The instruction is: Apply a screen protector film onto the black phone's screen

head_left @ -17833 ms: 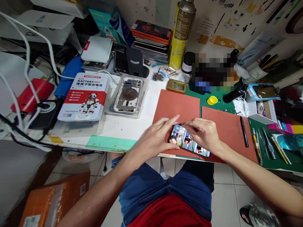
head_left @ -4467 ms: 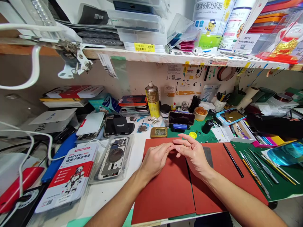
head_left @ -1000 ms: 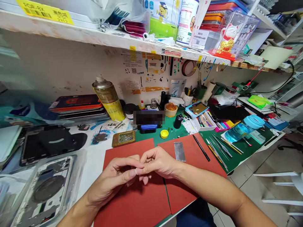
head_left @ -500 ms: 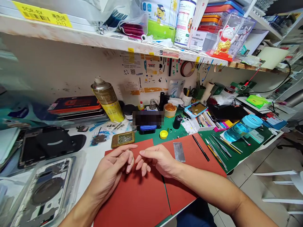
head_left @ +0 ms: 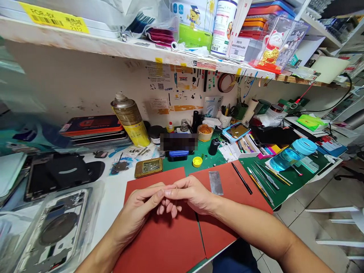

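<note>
Over the red mat (head_left: pixel 162 242), my left hand (head_left: pixel 140 204) and my right hand (head_left: pixel 193 193) meet fingertip to fingertip. Thumb and forefinger are pinched on each hand, and the other fingers curl below. Anything between the fingertips is too small or hidden to make out. Right of my right hand, a thin silvery rectangular sheet (head_left: pixel 216 183) lies on the second red mat (head_left: pixel 224 223). A black pen-like stick (head_left: pixel 241 178) rests farther right. Just beyond my hands are a shallow brown-rimmed tin (head_left: pixel 148 167) with small bits in it and a yellow cap (head_left: pixel 197 162).
Tweezers and slim tools (head_left: pixel 263 178) lie on the green mat at right, near a blue water bottle (head_left: pixel 292 153). A phone frame (head_left: pixel 54 227) in plastic sits at left. Behind stand a spray can (head_left: pixel 132 123) and a black bottle (head_left: pixel 213 146). A loaded shelf (head_left: pixel 127 51) overhangs.
My two hands have come together: their fingertips, apart half a second ago, now touch. The left thumb has closed toward the forefinger. Things on the bench have stayed put.
</note>
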### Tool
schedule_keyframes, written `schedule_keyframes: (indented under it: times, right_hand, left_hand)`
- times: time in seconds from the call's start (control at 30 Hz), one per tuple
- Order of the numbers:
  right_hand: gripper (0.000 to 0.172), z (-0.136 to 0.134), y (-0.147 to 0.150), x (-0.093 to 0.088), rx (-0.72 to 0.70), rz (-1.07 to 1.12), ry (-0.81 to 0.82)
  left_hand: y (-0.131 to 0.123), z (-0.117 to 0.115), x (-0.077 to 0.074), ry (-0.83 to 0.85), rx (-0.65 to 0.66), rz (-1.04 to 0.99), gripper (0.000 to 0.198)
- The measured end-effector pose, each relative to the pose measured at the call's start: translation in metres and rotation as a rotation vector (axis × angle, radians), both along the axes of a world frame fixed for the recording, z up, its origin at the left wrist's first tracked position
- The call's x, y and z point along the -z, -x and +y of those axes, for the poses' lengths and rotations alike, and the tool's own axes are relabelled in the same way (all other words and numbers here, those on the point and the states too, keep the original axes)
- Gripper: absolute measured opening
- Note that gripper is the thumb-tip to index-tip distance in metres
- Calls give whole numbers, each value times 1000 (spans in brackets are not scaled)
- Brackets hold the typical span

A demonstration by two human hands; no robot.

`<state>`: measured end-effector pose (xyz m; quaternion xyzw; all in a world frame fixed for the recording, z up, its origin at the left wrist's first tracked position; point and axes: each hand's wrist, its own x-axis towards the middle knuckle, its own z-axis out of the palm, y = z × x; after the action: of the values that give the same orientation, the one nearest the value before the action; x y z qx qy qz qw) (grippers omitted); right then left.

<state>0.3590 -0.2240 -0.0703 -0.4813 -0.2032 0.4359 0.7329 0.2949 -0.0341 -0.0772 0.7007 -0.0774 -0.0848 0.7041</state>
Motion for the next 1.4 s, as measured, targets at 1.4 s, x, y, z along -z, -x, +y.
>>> schedule_keyframes:
  times: [1.4]
  right_hand:
    - [47,1,1,7,23,35,-67]
  left_hand:
    - [-2,-6,-5,221,-263,134,41]
